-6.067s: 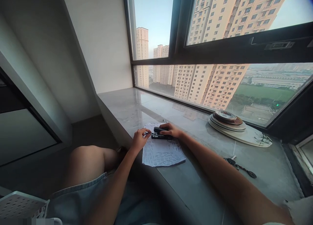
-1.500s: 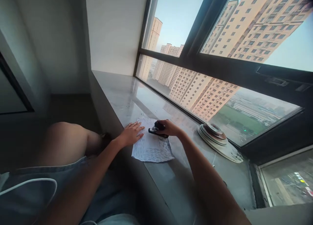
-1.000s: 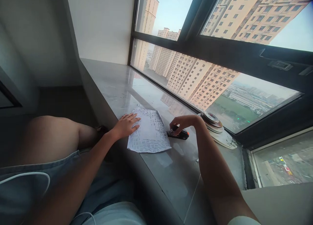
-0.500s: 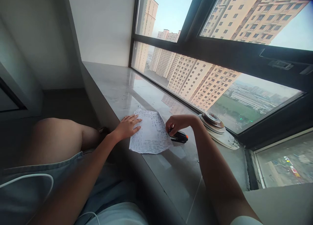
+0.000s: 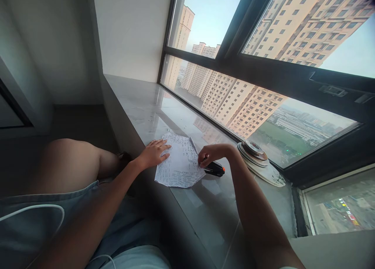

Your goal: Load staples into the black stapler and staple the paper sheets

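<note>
A printed sheet of paper (image 5: 177,168) lies on the grey stone window sill (image 5: 140,105). My left hand (image 5: 152,154) rests flat on the sheet's left part, fingers stretched out. My right hand (image 5: 211,154) is curled, its fingertips pinched at the sheet's right edge, which is slightly lifted. A black stapler (image 5: 216,168) with an orange tip lies on the sill just right of the paper, under my right hand's fingers and touching the sheet's edge.
A stack of decorated plates (image 5: 255,155) sits on the sill to the right, close to the window glass. The dark window frame (image 5: 278,77) runs along the back. My bare knee (image 5: 67,163) is below the sill's front edge.
My right hand carried the stapler off the paper, set it on the sill to the right, and now pinches the sheet's right edge. My left hand went from the stapler to lying flat on the paper.
</note>
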The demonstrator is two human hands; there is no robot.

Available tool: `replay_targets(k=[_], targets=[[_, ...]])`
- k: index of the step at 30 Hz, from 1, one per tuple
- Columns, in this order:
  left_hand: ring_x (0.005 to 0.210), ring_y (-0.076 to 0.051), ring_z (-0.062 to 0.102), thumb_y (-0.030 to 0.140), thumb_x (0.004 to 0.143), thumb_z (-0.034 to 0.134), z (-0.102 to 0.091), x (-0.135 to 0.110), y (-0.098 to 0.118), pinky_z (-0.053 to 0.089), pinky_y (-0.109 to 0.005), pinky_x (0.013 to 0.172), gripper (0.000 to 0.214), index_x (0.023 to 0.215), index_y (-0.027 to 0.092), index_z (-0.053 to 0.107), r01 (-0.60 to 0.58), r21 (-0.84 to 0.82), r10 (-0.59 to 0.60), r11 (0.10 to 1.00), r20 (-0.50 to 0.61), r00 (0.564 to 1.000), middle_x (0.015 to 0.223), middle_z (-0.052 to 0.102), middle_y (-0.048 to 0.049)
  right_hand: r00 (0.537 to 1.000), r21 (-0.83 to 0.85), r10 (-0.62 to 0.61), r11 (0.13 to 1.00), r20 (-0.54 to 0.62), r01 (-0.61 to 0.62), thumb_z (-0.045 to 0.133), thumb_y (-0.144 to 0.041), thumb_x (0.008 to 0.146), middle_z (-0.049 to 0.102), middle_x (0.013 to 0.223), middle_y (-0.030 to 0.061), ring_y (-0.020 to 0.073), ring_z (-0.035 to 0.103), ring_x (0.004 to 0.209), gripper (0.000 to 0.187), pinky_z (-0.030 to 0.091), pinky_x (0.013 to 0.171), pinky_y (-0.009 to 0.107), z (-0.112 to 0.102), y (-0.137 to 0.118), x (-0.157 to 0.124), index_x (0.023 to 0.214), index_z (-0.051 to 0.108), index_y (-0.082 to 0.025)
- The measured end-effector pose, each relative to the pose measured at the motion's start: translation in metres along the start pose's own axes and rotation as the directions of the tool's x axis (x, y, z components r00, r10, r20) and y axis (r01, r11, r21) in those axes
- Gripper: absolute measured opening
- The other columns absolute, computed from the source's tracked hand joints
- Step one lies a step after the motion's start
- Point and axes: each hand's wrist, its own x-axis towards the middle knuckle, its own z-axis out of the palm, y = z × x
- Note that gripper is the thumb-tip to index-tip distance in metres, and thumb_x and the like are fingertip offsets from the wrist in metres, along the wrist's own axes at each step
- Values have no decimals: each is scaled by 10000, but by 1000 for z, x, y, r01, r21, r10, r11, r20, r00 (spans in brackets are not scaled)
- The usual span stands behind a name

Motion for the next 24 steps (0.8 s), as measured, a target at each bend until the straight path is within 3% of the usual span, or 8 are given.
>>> replay_targets(k=[7, 11, 14, 19, 24], targets=[[1466, -285, 307, 552, 964, 408, -3, -1, -5, 223, -472, 1208, 556, 1432, 269, 510, -21, -34, 21, 999, -3, 1000, 1573, 376, -61, 999, -96, 19, 995, -43, -24, 780, -391, 727, 683, 933, 35, 199, 612, 859, 317, 437, 694, 250, 3, -10, 9, 988, 745, -215], [1463, -285, 313, 577, 962, 405, -7, -2, -8, 240, -456, 1204, 572, 1428, 264, 516, -32, -55, 33, 998, 18, 999, 1578, 366, -65, 997, -169, -9, 986, -81, -5, 794, -354, 701, 664, 1052, 54, 208, 607, 908, 262, 439, 722, 252, 5, -17, 12, 929, 783, -225], [1467, -278, 303, 583, 967, 388, -10, -3, -8, 238, -462, 1203, 579, 1435, 264, 508, -33, -60, 36, 998, 35, 999, 1583, 357, -71, 992, -167, 52, 983, -119, -72, 771, -371, 719, 694, 1019, 54, 202, 625, 844, 258, 436, 691, 259, 5, -20, 14, 931, 796, -225], [1464, -283, 309, 579, 965, 396, -11, -3, -7, 240, -463, 1200, 578, 1435, 263, 509, -35, -61, 38, 998, 41, 998, 1579, 363, -72, 988, -105, 115, 987, -101, -125, 755, -409, 722, 739, 894, 24, 188, 643, 749, 296, 430, 642, 258, 4, -17, 13, 954, 794, -229], [1458, -294, 319, 569, 961, 406, -8, -1, -7, 233, -471, 1202, 569, 1413, 247, 532, -46, -44, 47, 998, 26, 999, 1566, 387, -78, 991, -143, 122, 981, -52, -129, 805, -428, 655, 708, 968, 31, 193, 632, 779, 341, 422, 616, 258, 7, -15, 16, 927, 767, -227]])
